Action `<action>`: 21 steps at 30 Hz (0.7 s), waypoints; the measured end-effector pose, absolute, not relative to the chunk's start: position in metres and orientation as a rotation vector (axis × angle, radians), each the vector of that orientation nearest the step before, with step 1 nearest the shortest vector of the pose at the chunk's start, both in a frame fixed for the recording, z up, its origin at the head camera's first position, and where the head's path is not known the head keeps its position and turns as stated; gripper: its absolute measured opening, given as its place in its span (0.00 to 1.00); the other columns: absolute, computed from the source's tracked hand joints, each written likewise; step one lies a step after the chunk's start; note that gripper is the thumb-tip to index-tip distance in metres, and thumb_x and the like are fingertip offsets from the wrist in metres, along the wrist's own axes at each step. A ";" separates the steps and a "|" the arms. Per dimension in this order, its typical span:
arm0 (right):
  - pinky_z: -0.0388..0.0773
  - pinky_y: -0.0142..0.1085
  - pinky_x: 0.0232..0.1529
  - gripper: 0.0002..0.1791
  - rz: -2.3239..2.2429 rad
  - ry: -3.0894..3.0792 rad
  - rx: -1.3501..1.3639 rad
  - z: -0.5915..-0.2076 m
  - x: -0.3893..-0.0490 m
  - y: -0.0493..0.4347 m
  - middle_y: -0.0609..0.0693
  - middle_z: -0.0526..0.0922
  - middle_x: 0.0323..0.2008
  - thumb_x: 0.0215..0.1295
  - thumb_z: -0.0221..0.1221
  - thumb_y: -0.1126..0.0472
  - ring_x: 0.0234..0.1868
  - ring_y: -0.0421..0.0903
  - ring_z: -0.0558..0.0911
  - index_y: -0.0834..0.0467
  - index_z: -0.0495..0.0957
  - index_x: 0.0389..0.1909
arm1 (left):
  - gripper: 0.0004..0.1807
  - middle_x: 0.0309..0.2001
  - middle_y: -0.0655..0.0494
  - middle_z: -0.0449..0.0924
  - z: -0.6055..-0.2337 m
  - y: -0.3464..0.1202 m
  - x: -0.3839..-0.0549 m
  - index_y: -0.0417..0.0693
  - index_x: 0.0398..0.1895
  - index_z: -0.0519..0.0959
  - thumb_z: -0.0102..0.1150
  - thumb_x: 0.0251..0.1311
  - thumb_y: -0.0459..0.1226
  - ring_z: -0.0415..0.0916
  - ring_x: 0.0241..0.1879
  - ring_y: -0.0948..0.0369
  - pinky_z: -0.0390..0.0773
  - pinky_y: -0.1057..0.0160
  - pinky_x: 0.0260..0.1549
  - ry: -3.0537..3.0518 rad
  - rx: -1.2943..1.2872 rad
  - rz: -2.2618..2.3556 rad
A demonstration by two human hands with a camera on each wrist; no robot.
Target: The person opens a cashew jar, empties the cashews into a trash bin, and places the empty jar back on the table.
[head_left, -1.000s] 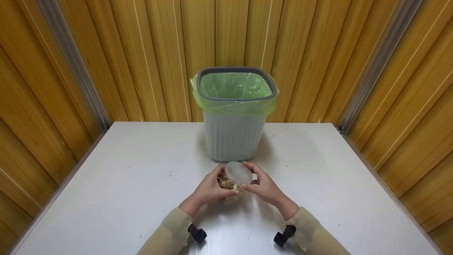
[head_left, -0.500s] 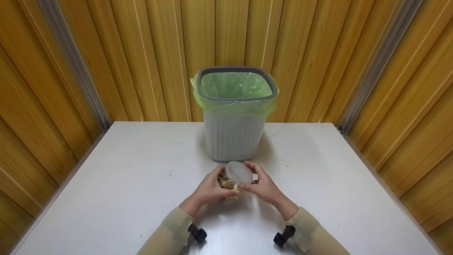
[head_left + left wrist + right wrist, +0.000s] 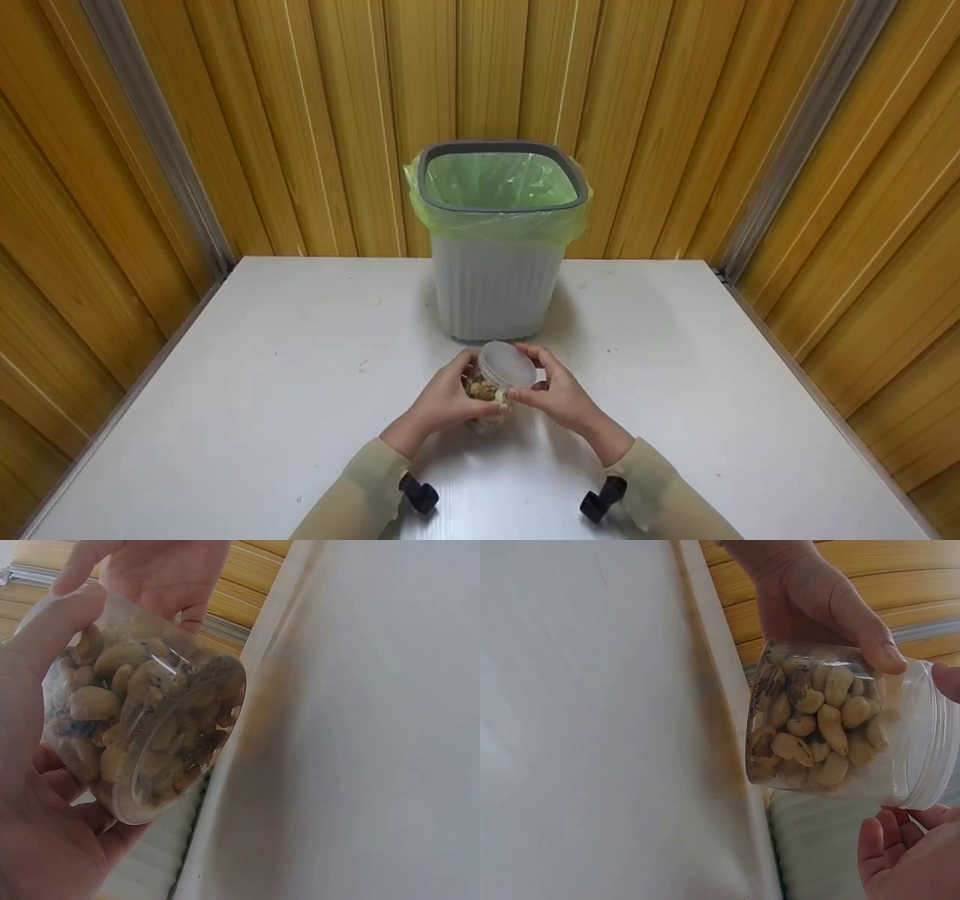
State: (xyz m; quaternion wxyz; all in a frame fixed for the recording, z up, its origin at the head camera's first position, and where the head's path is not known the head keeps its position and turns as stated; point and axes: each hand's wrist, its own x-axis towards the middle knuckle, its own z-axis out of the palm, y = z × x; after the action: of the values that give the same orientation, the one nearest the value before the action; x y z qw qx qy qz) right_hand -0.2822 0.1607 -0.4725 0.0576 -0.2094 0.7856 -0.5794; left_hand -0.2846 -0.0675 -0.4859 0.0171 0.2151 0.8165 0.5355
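A clear plastic jar (image 3: 821, 720) of cashew nuts is held low over the white table, leaning with its lidded end up and to the right in the head view. My left hand (image 3: 446, 397) grips the jar's body, thumb on the near side and fingers round the far side. At the top end sits a translucent screw lid (image 3: 508, 365). The thumb and fingers of my right hand (image 3: 559, 397) pinch the lid at its edge. The left wrist view shows nuts (image 3: 112, 705) through the jar's wall and its round base; the left palm covers part of the wall.
Just beyond the hands stands a pale grey waste bin (image 3: 499, 289) with a dark rim and a green liner bag (image 3: 495, 229) folded over it. The white table (image 3: 300, 375) has a few small specks. Wood-patterned walls (image 3: 337, 127) enclose it at the back and sides.
Very little differs. The right thumb has shifted slightly along the edge of the lid; the jar, the left hand and the bin keep their places.
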 end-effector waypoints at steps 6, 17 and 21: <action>0.78 0.30 0.47 0.44 -1.774 2.378 -0.713 -0.475 -0.282 0.162 0.70 0.62 0.71 0.65 0.69 0.57 0.56 0.45 0.72 0.68 0.59 0.75 | 0.44 0.57 0.49 0.79 -0.487 -0.068 -0.285 0.45 0.68 0.70 0.81 0.47 0.45 0.75 0.51 0.57 0.76 0.53 0.54 2.535 0.668 1.671; 0.76 0.30 0.53 0.42 -1.773 2.309 -0.803 -0.474 -0.284 0.164 0.71 0.54 0.78 0.66 0.62 0.66 0.71 0.63 0.62 0.71 0.53 0.77 | 0.45 0.58 0.51 0.79 -0.486 -0.067 -0.285 0.47 0.69 0.70 0.82 0.46 0.44 0.75 0.53 0.58 0.75 0.52 0.56 2.520 0.668 1.682; 0.75 0.31 0.55 0.45 -1.769 2.278 -0.811 -0.473 -0.284 0.164 0.70 0.50 0.79 0.68 0.62 0.65 0.73 0.64 0.59 0.71 0.48 0.79 | 0.45 0.58 0.51 0.79 -0.486 -0.067 -0.285 0.47 0.69 0.70 0.82 0.46 0.45 0.75 0.52 0.57 0.76 0.51 0.56 2.511 0.657 1.682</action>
State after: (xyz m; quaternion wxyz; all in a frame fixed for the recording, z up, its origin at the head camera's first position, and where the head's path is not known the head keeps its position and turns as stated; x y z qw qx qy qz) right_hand -0.2836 0.1638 -0.4733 0.0729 -0.2701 0.7583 -0.5889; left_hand -0.2845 -0.0674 -0.4861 0.0242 0.2124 0.8116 0.5437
